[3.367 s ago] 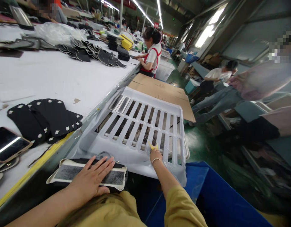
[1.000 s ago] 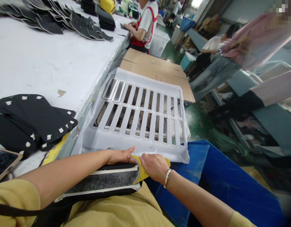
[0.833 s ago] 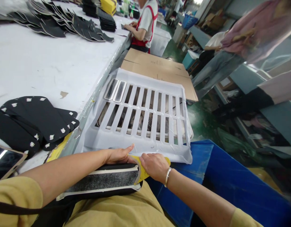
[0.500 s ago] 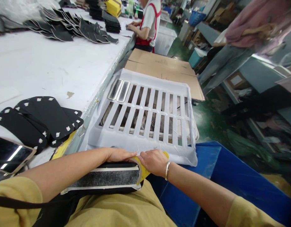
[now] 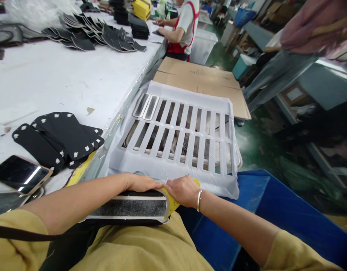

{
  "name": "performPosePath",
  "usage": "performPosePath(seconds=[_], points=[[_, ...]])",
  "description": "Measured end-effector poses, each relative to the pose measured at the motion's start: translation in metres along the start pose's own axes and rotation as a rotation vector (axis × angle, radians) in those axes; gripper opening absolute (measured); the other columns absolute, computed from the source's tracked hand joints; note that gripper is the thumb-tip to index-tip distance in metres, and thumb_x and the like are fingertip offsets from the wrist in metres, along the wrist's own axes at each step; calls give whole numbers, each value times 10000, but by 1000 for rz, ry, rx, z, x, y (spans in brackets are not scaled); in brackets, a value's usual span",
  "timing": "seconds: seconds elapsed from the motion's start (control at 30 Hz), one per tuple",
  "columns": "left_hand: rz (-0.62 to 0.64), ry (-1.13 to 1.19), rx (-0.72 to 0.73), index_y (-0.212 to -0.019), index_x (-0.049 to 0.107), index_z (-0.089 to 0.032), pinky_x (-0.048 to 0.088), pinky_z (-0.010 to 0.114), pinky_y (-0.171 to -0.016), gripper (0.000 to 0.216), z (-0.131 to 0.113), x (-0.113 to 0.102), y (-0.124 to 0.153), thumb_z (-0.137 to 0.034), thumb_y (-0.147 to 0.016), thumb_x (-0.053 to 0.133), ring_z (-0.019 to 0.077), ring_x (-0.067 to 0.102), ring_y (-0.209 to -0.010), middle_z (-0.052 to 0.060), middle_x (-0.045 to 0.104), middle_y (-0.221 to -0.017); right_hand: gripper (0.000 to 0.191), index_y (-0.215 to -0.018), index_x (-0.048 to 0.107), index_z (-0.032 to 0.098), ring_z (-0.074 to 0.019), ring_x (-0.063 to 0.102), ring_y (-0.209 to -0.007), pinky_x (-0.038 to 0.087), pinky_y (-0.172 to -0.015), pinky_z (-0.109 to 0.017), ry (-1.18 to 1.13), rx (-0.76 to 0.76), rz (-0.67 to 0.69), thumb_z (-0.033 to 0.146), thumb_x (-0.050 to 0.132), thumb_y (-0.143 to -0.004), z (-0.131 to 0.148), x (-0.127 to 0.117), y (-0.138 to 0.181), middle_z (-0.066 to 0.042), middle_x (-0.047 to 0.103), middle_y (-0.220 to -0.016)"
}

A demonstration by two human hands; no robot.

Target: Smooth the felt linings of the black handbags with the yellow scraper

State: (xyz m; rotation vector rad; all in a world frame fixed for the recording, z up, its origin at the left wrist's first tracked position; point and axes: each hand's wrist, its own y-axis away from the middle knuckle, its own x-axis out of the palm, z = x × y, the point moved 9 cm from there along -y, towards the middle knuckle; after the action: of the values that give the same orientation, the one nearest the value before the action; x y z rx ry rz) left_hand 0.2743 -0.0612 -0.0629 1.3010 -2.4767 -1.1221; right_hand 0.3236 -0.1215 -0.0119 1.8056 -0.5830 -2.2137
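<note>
Close to my body lies a long black padded piece (image 5: 131,209) with a grey fuzzy strip and pale edging along its near side. My left hand (image 5: 142,183) is closed over its far upper edge, the thumb pointing right and most of the fingers hidden behind it. At its right end a flat yellow piece (image 5: 171,202) sticks out, partly covered by the black piece. My right hand (image 5: 182,191), with a bracelet at the wrist, is closed round this yellow piece. Both hands nearly touch at the thumbs.
A white slotted frame (image 5: 173,170) lies ahead, two small strips at its upper left. Black rounded pieces (image 5: 69,135) and a phone (image 5: 22,174) rest on the white table (image 5: 49,82). A blue bin (image 5: 264,210) stands right, cardboard (image 5: 201,77) beyond. Two people stand farther off.
The view has shifted slightly, so the table and frame appear a little farther right. Both hands keep their hold, with almost no movement on the black and yellow pieces.
</note>
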Motion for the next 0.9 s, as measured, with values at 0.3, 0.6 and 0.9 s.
performPosePath(seconds=[0.3,0.6,0.9], points=[[46,-39,195,-1170,608,-166,334,269,-983,635,-18,11,4,-615,-868,276,233,533,-1104,75,600,-1234,431,-949,596,183,-199,641,-675,387,-560,-262,-78,86,1,371,208,-967,10,2,20,-83,684,-776],[-39,50,123,-1306,504,-265,315,322,-1018,503,-20,-3,36,-445,-838,464,242,503,-1161,-6,560,-1291,590,-765,548,169,-121,406,-533,365,-546,-236,-804,179,-373,516,102,-935,-41,-50,30,10,440,-585],[-297,-118,171,-1333,457,-286,367,287,-951,532,-27,2,57,-375,-810,503,257,539,-1117,22,558,-1295,737,-811,495,211,-108,135,-410,207,-414,-236,-1903,-163,-296,697,-58,-804,11,-60,-38,82,176,-505]])
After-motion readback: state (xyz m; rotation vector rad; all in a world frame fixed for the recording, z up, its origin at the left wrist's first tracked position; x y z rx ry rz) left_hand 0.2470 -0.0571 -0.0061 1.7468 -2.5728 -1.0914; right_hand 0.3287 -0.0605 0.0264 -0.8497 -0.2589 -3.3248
